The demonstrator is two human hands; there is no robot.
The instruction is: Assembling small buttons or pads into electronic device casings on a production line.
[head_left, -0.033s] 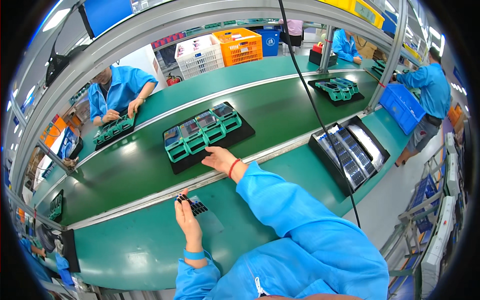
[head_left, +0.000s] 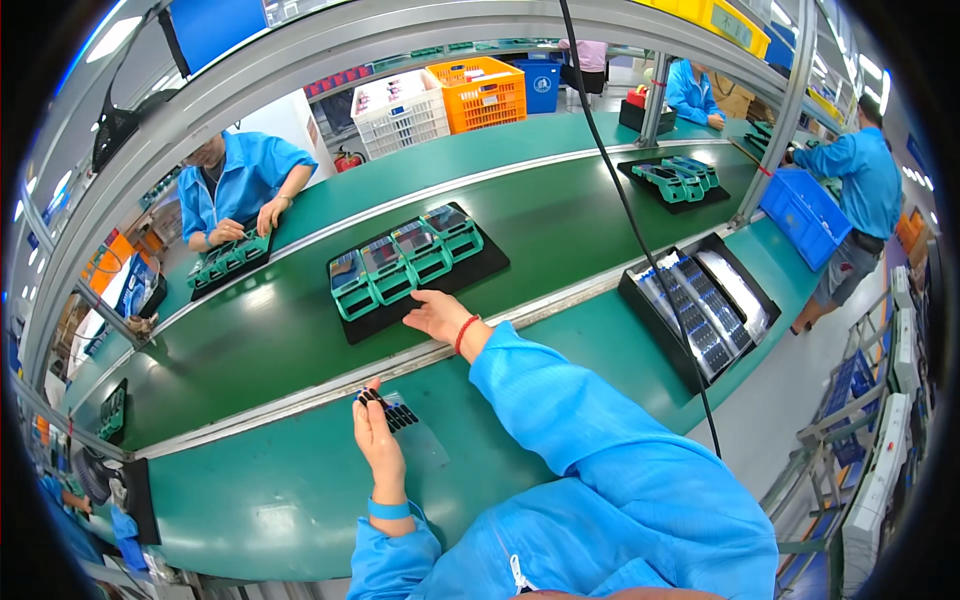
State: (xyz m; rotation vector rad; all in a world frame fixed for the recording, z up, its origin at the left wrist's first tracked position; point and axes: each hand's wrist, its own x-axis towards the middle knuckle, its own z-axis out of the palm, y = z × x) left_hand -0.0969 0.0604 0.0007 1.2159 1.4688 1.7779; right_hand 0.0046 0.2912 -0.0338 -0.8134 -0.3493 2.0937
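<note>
My left hand (head_left: 380,440) is closed on a clear sheet of black stickers (head_left: 402,412), just above the near green bench top. Stretched forward over the conveyor, my right hand (head_left: 440,318) has its fingers extended and apart, with nothing visible in it. Its fingertips are at the near edge of a black mat (head_left: 490,262); whether they touch it I cannot tell. On that mat stands a row of several green frames (head_left: 385,275), with small dark-screened devices at their far ends.
A black tray (head_left: 690,350) of sticker sheets stands right on the bench, with a black cable (head_left: 640,225) hanging across it. Behind the tray is a blue bin (head_left: 805,215). Another mat with green frames (head_left: 675,180) lies farther along the conveyor. Across it, a co-worker (head_left: 240,180) handles similar frames.
</note>
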